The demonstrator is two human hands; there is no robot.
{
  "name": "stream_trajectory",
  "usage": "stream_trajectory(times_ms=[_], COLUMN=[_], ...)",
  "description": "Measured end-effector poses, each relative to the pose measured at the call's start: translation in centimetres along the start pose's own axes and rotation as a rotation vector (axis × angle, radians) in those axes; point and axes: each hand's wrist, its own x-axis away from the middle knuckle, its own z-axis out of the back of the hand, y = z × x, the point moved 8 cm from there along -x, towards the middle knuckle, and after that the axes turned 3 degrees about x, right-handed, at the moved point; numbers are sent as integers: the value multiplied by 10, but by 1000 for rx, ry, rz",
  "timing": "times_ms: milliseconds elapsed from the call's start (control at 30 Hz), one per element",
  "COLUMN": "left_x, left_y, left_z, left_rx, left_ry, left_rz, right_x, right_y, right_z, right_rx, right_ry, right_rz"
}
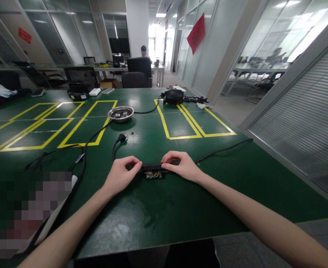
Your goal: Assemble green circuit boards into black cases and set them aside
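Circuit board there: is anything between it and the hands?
Nothing visible blocks them: the left hand and right hand pinch opposite ends of the black casing piece along the far edge of the circuit board. The black plug lies farther off.

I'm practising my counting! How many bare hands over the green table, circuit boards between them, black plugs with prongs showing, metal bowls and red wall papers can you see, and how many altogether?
Hands (left hand, right hand): 2
Circuit board: 1
Black plug: 1
Metal bowl: 1
Red papers: 2
Total: 7
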Motion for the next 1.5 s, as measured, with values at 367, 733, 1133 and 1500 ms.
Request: stream_trajectory(times_ms=[367, 733, 1133, 1500], left_x=[1, 4, 6, 8], left_y=[3, 3, 6, 10], left_z=[-6, -17, -30, -31], left_rx=[4, -83, -403, -401], left_ry=[-67, -162, -313, -309], left_rz=[-39, -169, -311, -320], right_x=[5, 13, 6, 14], right_y=[-16, -31, -16, -35], right_z=[-2, -13, -24, -22], right_rx=[105, 263, 372, 452], right_ry=[-71, -154, -238, -135], right_rz=[240, 425, 184, 419])
